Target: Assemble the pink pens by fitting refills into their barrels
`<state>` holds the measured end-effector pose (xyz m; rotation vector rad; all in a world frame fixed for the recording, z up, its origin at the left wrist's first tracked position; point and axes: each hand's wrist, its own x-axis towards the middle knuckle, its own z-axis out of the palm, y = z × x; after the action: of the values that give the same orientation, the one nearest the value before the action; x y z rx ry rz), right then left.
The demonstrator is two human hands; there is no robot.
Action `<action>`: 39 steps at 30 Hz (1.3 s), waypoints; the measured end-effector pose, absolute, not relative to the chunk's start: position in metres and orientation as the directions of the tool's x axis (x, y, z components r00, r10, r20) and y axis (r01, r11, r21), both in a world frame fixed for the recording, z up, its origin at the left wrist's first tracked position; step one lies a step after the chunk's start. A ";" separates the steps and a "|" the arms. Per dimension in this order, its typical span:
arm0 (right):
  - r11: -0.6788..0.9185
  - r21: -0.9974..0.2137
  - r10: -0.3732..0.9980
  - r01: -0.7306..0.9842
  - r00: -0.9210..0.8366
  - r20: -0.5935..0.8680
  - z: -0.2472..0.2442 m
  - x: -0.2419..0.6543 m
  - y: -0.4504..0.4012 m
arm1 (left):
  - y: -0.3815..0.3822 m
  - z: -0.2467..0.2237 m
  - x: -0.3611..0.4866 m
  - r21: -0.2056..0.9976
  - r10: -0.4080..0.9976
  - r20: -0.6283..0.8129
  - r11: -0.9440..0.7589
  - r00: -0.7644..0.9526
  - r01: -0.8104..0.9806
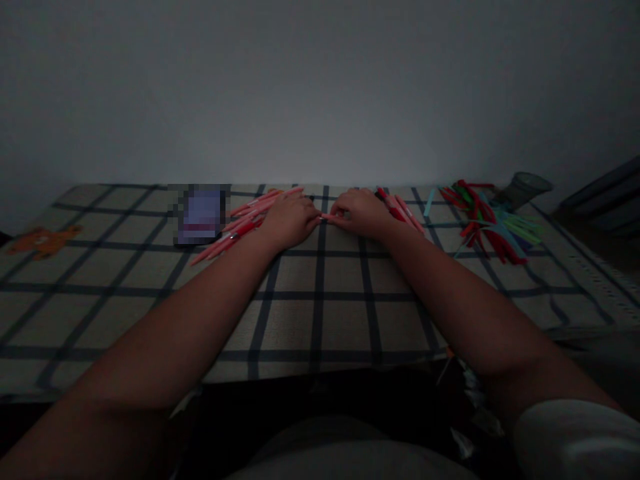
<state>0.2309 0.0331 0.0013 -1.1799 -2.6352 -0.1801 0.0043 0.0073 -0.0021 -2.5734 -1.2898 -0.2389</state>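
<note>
both arms stretch out across the checked tabletop [320,313] toward its far edge, near the wall. the left hand [290,219] and the right hand [361,212] lie knuckles up, close together, their fingertips meeting on a thin pink pen [327,217] pinched between them, lying low on the cloth about the middle of the far side; both hands are curled narrow around it. just left of the left hand, partly under its wrist, lies a loose fan of pink pens [245,223] pointing away to the right. behind the right hand a few red and pink pens [400,208] stick out. further right, well apart from the hands, sits a heap of red, green and blue pen parts [487,223], with a clear glass cup [525,187] just beyond it. a blurred purple patch [203,213] is beside the pink fan, and an orange figure [45,240] shows on the cloth at far left. the room is dim.
</note>
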 end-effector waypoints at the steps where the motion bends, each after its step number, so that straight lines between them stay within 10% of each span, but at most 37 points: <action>1: 0.664 0.009 0.717 0.748 -0.641 0.273 0.002 0.231 0.033 | 0.008 -0.002 0.004 -0.150 0.759 0.259 -0.579 0.597 0.802; 39: 0.699 0.007 0.680 0.715 -0.667 0.303 0.001 0.233 0.034 | 0.005 0.002 0.005 -0.093 0.787 0.307 -0.535 0.535 0.840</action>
<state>0.2327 0.0342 0.0013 -1.1067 -2.6316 -0.1806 0.0052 0.0045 0.0022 -2.5445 -1.3717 -0.3361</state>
